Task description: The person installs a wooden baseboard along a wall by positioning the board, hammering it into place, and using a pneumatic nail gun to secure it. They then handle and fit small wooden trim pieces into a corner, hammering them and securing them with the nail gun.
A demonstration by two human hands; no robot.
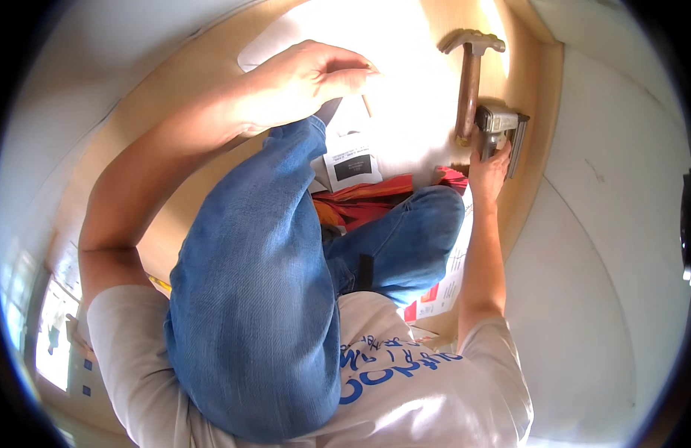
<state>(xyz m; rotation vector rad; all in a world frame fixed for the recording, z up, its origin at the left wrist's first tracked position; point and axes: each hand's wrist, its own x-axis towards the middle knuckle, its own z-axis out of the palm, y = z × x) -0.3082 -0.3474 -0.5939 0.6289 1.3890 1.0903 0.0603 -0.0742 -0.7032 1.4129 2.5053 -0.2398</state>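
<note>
My left hand (315, 75) is raised over my bent knee, thumb and fingers pinched together on a thin brown stick (367, 105). Glare washes out the surface behind it, so I cannot make out the stick's kind. At the right, my right hand (490, 166) is wrapped round the handle of a grey metal staple gun (500, 119), which rests by the raised wooden edge. Just left of the staple gun lies a claw hammer (470, 86) with a brown handle, its head pointing away from me.
A white printed packet (353, 166) lies beyond my legs, beside red and orange cloth (371, 198). Printed sheets (439, 295) stick out by my right knee. A wooden rim (548, 89) runs along the right, with a pale wall (614, 209) outside it. Strong sunlight bleaches the far middle.
</note>
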